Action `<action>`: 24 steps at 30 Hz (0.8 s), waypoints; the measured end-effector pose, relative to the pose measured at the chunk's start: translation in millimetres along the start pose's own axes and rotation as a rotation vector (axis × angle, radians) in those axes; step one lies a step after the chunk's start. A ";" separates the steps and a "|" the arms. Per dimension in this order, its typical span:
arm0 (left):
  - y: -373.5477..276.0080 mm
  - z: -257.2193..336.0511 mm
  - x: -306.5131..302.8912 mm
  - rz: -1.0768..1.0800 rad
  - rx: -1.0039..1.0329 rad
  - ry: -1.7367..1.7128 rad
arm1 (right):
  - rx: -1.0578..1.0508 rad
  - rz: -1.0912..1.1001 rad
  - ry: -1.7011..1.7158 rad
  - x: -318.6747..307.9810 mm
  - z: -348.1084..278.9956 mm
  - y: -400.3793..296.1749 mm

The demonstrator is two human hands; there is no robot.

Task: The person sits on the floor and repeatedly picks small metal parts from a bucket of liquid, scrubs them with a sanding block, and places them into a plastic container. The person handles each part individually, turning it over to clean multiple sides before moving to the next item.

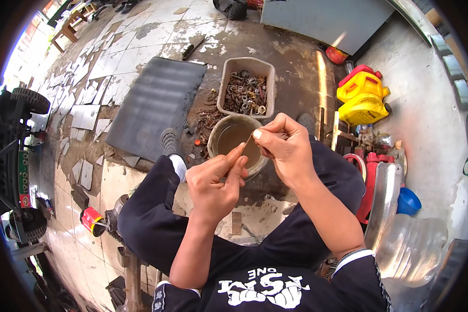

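Note:
Between my two hands I see a thin, brownish strip or rod (pixel 248 142), too small to name more closely. My left hand (pixel 216 181) pinches its lower end between thumb and fingers. The upper end sits in the pinch of my right hand (pixel 284 150), whose curled fingers hide part of what they hold. Right below the hands stands a round bucket (pixel 214 130) with murky brown water (pixel 234 136) in it. Beyond the bucket is a rectangular plastic bin (pixel 271 84) holding many rusty nuts, bolts and other metal bits (pixel 245 95).
A black rubber mat (pixel 160 105) lies left of the bin, with broken floor tiles (pixel 85 116) beyond it. Yellow jugs (pixel 360 99), a blue bowl (pixel 408 201) and a large clear plastic bottle (pixel 413 249) line the right wall. A red can (pixel 91 221) stands near my left knee.

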State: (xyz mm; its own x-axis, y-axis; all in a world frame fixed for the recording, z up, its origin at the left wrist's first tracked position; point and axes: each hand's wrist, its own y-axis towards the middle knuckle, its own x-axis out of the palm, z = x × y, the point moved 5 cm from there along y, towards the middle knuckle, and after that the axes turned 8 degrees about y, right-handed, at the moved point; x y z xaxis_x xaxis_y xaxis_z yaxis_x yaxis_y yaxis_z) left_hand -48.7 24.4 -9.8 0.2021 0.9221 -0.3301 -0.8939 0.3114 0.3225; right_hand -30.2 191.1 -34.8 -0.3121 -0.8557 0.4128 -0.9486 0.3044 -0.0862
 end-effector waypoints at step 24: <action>-3.0 -3.0 -1.3 -0.023 -0.052 0.014 | 0.002 -0.059 0.077 15.5 10.5 -18.6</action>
State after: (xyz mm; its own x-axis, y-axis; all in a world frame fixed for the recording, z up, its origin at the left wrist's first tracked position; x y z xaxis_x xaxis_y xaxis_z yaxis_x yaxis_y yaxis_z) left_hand -47.6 21.6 -13.1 0.2180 0.9112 -0.3495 -0.9088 0.3201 0.2678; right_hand -18.0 167.7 -36.3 -0.2506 -0.8373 0.4860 -0.9654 0.2533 -0.0613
